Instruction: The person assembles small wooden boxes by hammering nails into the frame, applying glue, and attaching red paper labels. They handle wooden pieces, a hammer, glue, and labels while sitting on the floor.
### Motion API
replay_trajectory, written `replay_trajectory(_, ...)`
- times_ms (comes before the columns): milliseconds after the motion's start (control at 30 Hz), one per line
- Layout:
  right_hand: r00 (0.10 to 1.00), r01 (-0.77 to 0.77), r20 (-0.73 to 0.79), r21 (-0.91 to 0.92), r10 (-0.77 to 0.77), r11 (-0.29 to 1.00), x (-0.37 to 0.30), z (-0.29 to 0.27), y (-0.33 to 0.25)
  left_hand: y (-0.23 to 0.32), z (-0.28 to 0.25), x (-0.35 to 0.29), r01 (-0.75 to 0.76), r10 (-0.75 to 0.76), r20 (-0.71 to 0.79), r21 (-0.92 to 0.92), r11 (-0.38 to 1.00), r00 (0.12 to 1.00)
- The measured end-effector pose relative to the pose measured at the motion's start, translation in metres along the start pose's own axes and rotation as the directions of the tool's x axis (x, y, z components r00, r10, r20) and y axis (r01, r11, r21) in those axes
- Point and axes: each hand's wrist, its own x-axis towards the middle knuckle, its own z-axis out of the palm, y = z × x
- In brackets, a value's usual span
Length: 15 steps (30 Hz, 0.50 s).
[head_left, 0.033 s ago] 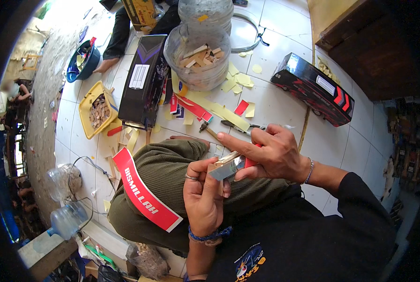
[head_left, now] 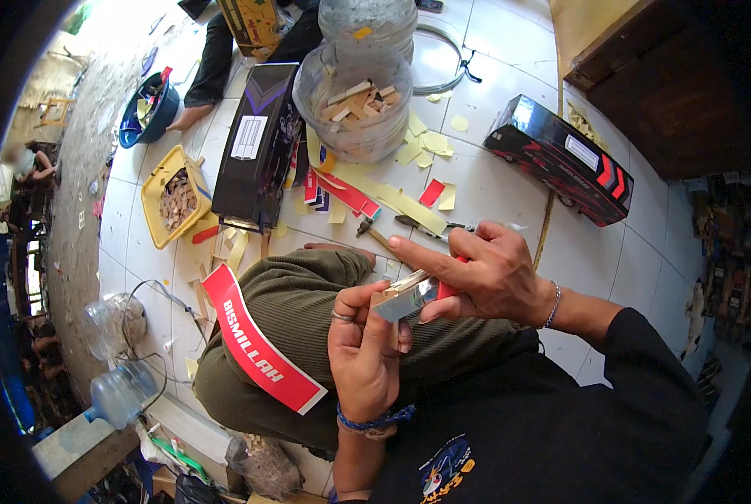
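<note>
My right hand [head_left: 493, 273] is closed around the red handle of a knife [head_left: 405, 302] with a wide shiny blade, its index finger stretched along the top. My left hand [head_left: 365, 349] pinches a small light wood piece [head_left: 398, 287] that lies against the blade in front of my thigh. The blade hides part of that wood. A red sticker strip with a white edge [head_left: 262, 344] rests over my green corduroy trouser leg [head_left: 308, 307]. Beyond my hands, pliers [head_left: 426, 223] and a wooden-handled tool [head_left: 375, 234] lie on the tiles.
A clear tub [head_left: 354, 134] holds wood scraps, beside a black box-shaped model vehicle [head_left: 253, 151]; another black-and-red one [head_left: 560, 160] stands at right. A yellow basket [head_left: 153, 202] contains wood bits. Yellow paper scraps [head_left: 430, 143] litter the floor. Another person's foot [head_left: 191, 116] is at upper left.
</note>
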Motion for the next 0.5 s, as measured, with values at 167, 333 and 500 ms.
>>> replay_trajectory(167,0.999,-0.023,0.023,-0.048,0.024,0.999,0.003,-0.003,0.004,0.002,0.001,0.002,0.049,-0.049,-0.003,-0.035,0.998,0.999)
replay_trajectory(333,0.993,-0.073,0.089,-0.051,0.077,0.996,-0.003,-0.007,0.003,0.001,0.002,0.007,0.082,-0.082,0.007,-0.064,0.995,0.997)
replay_trajectory(500,0.893,-0.374,0.139,-0.304,0.429,0.876,0.001,-0.011,0.044,0.010,-0.003,0.000,0.025,-0.007,0.090,-0.196,0.980,0.996)
